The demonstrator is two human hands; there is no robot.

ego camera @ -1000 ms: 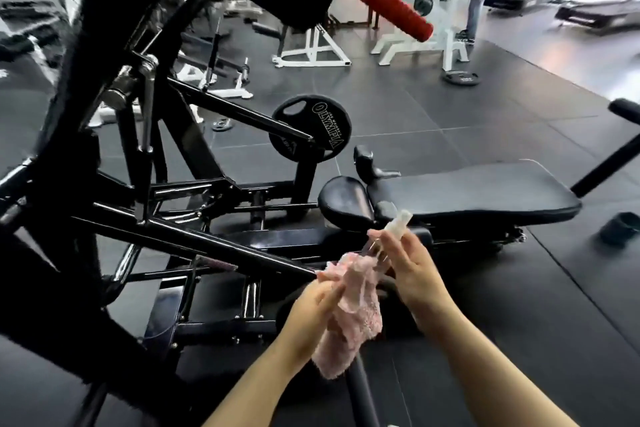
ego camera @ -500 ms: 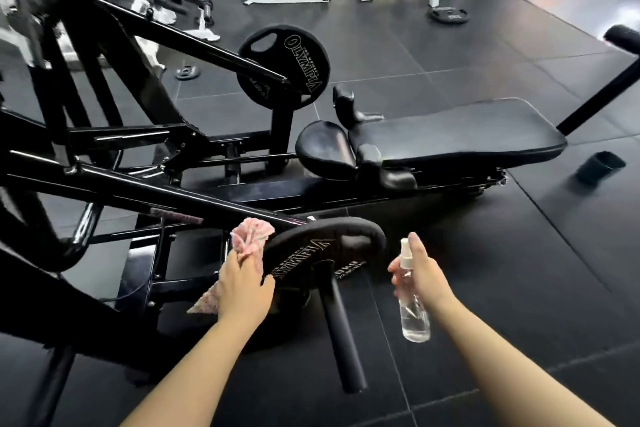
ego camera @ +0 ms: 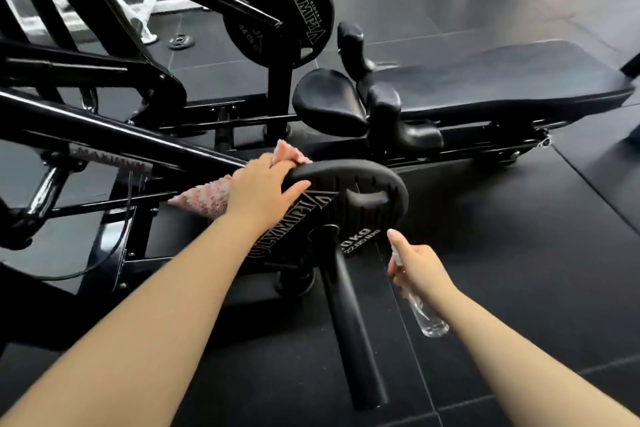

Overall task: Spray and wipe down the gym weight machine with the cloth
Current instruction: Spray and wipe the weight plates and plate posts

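In the head view, the left hand (ego camera: 263, 191) sits just left of frame centre, gripping the pink and white fluffy cloth (ego camera: 204, 199) and pressing it against the upper left edge of the near black rubber weight plate with raised lettering (ego camera: 349, 204). The thumb lies across the plate's face; cloth bunches out both above the fingers and to the left of the wrist.

The right hand (ego camera: 415, 270), lower right of centre, is closed round the small clear plastic spray bottle (ego camera: 427, 317), index finger raised over the nozzle, which seems aimed towards the plate's lower right part. The bottle's base points down and right, away from the machine.

The plate is mounted on a thick black steel sleeve bar (ego camera: 349, 315) running toward the bottom of the frame. Behind it, the black steel frame of the weight machine (ego camera: 104, 128) crosses the left half, a second black plate (ego camera: 280, 7) hangs at upper centre, and the black padded seat and bench (ego camera: 485, 80) fill the right.

Risks, as I judge them: spray may land on the dark rubber floor (ego camera: 519, 236) rather than the plate, leaving it slick; pushing hard at the rim could turn the plate on its sleeve and slip the cloth off; loose cloth could snag on the frame joint nearby.
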